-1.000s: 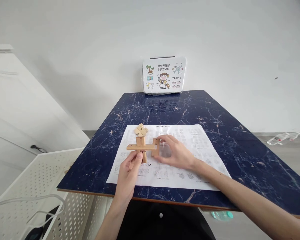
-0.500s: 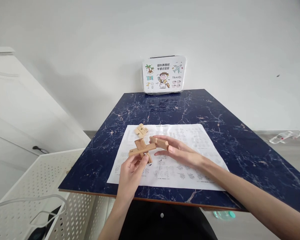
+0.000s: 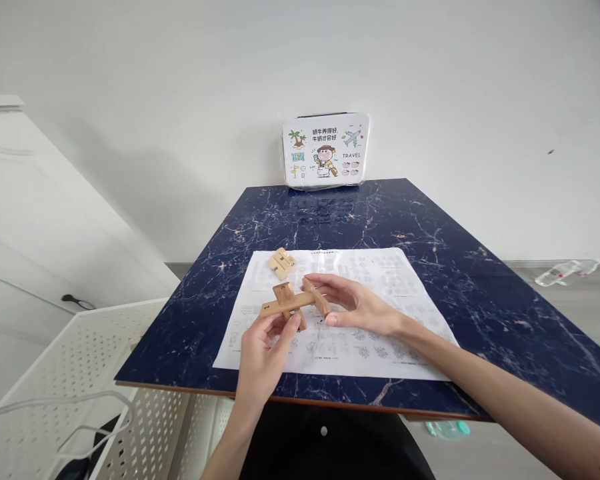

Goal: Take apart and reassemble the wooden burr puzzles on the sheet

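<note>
Left grip (image 3: pixel 263 348): wooden cross (image 3: pixel 289 303); right grip (image 3: pixel 362 307): block (image 3: pixel 321 303).

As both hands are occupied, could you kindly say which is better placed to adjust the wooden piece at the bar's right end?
Probably the right hand: it grips that end piece, while the left hand holds the crossed pieces.

Tan wooden cross of flat bars (image 3: pixel 286 305): dark-marked, tilted, pinched at its lower end by the left fingers (image 3: pixel 292 326). Short brown wooden plank (image 3: pixel 321 305): slanted between the right fingers (image 3: pixel 335 319), against the cross's right-hand end; fit unclear.
</note>
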`<action>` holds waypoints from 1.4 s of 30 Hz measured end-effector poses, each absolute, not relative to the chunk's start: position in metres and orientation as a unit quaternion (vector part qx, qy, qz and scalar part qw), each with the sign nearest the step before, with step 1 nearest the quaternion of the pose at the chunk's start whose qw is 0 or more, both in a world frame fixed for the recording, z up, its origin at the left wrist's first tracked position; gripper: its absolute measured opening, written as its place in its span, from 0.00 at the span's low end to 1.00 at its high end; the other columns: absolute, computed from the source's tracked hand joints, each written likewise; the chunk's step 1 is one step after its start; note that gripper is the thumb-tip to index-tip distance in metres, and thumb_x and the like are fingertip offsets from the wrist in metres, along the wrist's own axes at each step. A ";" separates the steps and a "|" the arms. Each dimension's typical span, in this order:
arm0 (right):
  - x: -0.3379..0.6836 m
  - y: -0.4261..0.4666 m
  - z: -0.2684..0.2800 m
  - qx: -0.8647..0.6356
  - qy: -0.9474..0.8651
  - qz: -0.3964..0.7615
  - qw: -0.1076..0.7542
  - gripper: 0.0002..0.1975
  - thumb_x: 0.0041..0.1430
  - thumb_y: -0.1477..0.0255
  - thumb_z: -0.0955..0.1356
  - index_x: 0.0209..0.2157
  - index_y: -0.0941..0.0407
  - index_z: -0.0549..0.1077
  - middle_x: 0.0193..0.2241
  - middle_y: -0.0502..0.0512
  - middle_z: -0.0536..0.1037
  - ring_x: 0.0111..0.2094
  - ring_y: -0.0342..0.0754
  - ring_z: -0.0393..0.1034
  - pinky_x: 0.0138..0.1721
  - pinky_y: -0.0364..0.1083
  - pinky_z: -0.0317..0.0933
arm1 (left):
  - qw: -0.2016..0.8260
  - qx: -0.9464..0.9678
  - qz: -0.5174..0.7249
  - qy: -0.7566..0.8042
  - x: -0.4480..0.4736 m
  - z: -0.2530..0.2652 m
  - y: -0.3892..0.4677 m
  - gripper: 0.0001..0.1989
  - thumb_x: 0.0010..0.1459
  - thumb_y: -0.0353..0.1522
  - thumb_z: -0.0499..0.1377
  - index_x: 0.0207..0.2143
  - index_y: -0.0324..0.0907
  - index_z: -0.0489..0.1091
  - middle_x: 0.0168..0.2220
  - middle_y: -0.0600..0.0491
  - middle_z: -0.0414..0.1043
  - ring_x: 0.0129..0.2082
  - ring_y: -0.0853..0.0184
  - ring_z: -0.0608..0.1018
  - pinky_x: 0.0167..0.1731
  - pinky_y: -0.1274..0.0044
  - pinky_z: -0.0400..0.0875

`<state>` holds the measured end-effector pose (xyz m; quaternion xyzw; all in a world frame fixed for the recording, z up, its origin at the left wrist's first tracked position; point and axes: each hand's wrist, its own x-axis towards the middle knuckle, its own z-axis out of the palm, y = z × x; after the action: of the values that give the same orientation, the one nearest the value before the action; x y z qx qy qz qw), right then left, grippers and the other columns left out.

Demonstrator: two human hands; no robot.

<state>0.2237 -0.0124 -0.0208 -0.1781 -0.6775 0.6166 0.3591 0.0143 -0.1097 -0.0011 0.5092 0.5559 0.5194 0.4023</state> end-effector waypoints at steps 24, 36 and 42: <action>0.216 -0.022 -0.016 -0.205 -0.720 0.572 0.336 0.46 0.51 0.63 0.82 0.67 0.48 0.65 0.60 0.60 0.74 0.62 0.61 0.69 0.67 0.66 0.58 | 0.418 0.639 0.357 0.538 0.017 -0.002 -0.110 0.19 0.74 0.42 0.49 0.43 0.40 0.74 0.31 0.50 0.80 0.29 0.62 0.80 0.35 0.72 0.74; 0.215 -0.021 -0.016 -0.194 -0.721 0.572 0.340 0.44 0.51 0.62 0.82 0.66 0.50 0.65 0.58 0.60 0.73 0.59 0.60 0.71 0.63 0.64 0.63 | 0.456 0.622 0.338 0.540 0.016 0.003 -0.109 0.20 0.72 0.44 0.51 0.38 0.40 0.74 0.20 0.55 0.75 0.23 0.64 0.79 0.35 0.74 0.73; 0.212 -0.020 -0.012 -0.198 -0.688 0.619 0.322 0.40 0.51 0.62 0.82 0.62 0.53 0.68 0.53 0.59 0.77 0.55 0.58 0.73 0.61 0.62 0.66 | 0.466 0.596 0.348 0.554 0.018 0.003 -0.108 0.20 0.70 0.45 0.54 0.48 0.38 0.73 0.18 0.58 0.73 0.19 0.63 0.78 0.27 0.74 0.72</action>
<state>0.2117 -0.0201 -0.0124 -0.1985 -0.6883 0.6188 0.3224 0.0180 -0.1081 0.0028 0.5956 0.5541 0.3476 0.4663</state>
